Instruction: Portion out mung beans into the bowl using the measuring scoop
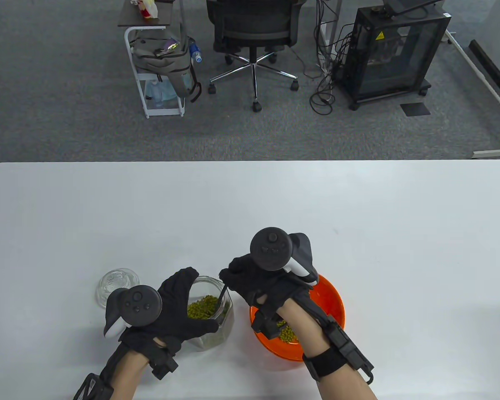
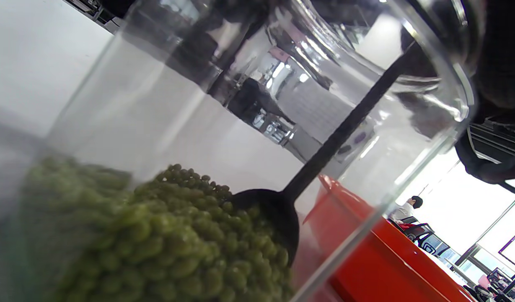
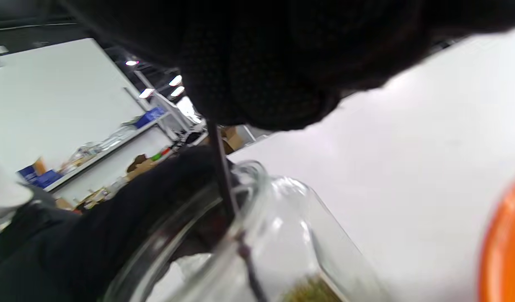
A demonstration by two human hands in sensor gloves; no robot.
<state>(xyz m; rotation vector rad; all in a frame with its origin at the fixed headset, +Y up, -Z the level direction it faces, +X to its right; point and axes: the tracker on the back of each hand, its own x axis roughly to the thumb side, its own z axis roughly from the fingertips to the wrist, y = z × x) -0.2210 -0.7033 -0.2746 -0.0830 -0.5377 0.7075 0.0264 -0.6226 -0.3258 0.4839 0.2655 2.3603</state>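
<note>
A clear glass jar (image 1: 221,321) of green mung beans (image 1: 204,307) is tilted near the table's front edge. My left hand (image 1: 179,308) grips it around the side. My right hand (image 1: 246,283) holds the thin black handle of the measuring scoop (image 1: 222,293), which reaches down into the jar. In the left wrist view the scoop (image 2: 278,218) has its head dug into the beans (image 2: 165,243). In the right wrist view the handle (image 3: 221,176) passes the jar's rim (image 3: 240,184). The orange bowl (image 1: 331,300) sits right of the jar with some beans inside, partly under my right wrist.
The jar's glass lid (image 1: 116,283) lies on the white table (image 1: 250,208) left of my left hand. Beyond the far edge are an office chair (image 1: 254,37), a cart (image 1: 158,62) and a black cabinet (image 1: 393,50).
</note>
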